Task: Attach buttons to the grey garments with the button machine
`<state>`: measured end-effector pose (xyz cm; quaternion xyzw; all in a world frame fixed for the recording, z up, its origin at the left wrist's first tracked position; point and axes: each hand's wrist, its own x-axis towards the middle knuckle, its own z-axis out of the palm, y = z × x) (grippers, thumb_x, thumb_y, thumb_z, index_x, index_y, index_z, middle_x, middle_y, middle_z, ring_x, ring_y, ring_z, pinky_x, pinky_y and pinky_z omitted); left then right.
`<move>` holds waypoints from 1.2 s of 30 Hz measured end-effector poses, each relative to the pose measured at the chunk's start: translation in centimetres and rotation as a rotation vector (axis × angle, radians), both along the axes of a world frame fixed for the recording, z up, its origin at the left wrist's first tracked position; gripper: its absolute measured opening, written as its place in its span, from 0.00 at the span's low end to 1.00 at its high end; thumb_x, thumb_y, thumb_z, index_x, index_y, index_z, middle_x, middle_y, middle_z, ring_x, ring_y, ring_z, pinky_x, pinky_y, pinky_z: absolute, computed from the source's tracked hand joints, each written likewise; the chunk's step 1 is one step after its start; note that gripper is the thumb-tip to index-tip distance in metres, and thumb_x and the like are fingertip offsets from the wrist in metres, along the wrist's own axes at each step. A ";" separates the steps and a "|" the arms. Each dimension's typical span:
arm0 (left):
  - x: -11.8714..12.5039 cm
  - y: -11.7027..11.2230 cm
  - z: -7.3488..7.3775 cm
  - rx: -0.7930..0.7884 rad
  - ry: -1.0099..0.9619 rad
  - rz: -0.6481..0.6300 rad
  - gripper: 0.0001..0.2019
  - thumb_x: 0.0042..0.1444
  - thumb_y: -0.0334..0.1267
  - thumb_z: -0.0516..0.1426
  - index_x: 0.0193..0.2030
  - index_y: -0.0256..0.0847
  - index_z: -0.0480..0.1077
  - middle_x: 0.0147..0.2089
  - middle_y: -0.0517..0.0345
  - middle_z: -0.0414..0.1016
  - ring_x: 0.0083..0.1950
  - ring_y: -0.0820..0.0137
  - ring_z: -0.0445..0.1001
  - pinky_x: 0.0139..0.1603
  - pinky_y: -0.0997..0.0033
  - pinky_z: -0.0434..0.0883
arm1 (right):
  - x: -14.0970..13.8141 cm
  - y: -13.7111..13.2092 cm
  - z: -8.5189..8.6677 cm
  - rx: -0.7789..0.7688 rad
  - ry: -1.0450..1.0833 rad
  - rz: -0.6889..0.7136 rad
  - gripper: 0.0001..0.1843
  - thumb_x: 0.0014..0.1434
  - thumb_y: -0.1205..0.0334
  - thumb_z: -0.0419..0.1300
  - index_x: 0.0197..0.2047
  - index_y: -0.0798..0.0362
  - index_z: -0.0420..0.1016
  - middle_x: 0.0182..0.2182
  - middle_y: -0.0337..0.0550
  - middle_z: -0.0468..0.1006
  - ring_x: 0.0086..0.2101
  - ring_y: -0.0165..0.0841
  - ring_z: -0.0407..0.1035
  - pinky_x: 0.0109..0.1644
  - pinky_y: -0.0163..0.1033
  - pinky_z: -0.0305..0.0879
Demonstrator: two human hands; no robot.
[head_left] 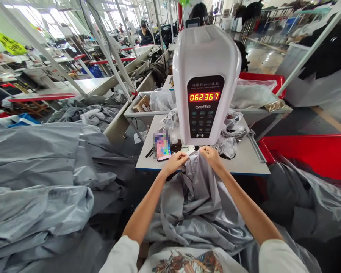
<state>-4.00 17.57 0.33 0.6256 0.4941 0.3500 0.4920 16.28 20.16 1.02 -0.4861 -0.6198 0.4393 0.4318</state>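
The fingers (182,156) of both hands were closed narrowly in a pinch on the top edge of a grey, glossy garment (194,212). Seen from the head camera, the left hand (174,163) and right hand (211,156) were close together at the front edge of a white bench (252,165), lifting the cloth toward the underside of one white Bretha machine (204,49). That pinch kept a short stretch of the edge raised and gathered, while the rest of the garment fell in folds toward the person's lap. The machine's red display (204,97) read 062367. One phone (162,146), its screen obscured, lay on the bench beside the left hand, and a metal wrench (255,146) lay near the bench's right edge. Crumpled clear plastic bags (227,147) were heaped on the bench just right of the machine. Two red bins were in view: one behind the bench (261,77) and one at the right (301,151). A large stack of similar grey garments (31,163) lay to the left, within easy reach. Farther off, one person (144,32) stood among other workstations.
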 end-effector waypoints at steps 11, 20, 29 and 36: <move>1.1 -0.2 0.7 -0.190 -0.253 0.079 0.19 0.50 0.52 0.59 0.34 0.36 0.65 0.28 0.64 0.60 0.29 0.77 0.58 0.30 0.76 0.55 | 0.4 1.1 0.9 -0.098 0.068 0.031 0.23 0.52 0.41 0.57 0.24 0.54 0.70 0.21 0.38 0.68 0.26 0.31 0.61 0.30 0.35 0.55; 1.0 -2.9 1.6 -0.079 -0.088 0.100 0.20 0.55 0.55 0.54 0.33 0.36 0.68 0.27 0.64 0.59 0.28 0.77 0.55 0.29 0.76 0.54 | 3.0 -2.3 2.6 -0.193 -0.065 0.247 0.26 0.51 0.36 0.58 0.26 0.54 0.67 0.21 0.35 0.61 0.25 0.27 0.53 0.29 0.35 0.47; 0.6 -8.2 4.1 -0.141 -0.057 -0.151 0.19 0.54 0.52 0.59 0.37 0.35 0.69 0.32 0.60 0.67 0.31 0.76 0.62 0.30 0.77 0.59 | 4.7 -8.2 4.7 -0.259 -0.096 0.368 0.22 0.56 0.42 0.59 0.32 0.55 0.73 0.26 0.39 0.68 0.29 0.30 0.60 0.34 0.35 0.55; 1.3 -10.2 6.0 -0.085 -0.035 -0.136 0.20 0.61 0.54 0.51 0.32 0.36 0.65 0.26 0.63 0.58 0.27 0.77 0.55 0.28 0.77 0.55 | 4.9 -11.3 6.2 -0.190 -0.036 0.309 0.19 0.60 0.44 0.56 0.33 0.53 0.68 0.27 0.38 0.65 0.29 0.28 0.58 0.32 0.33 0.56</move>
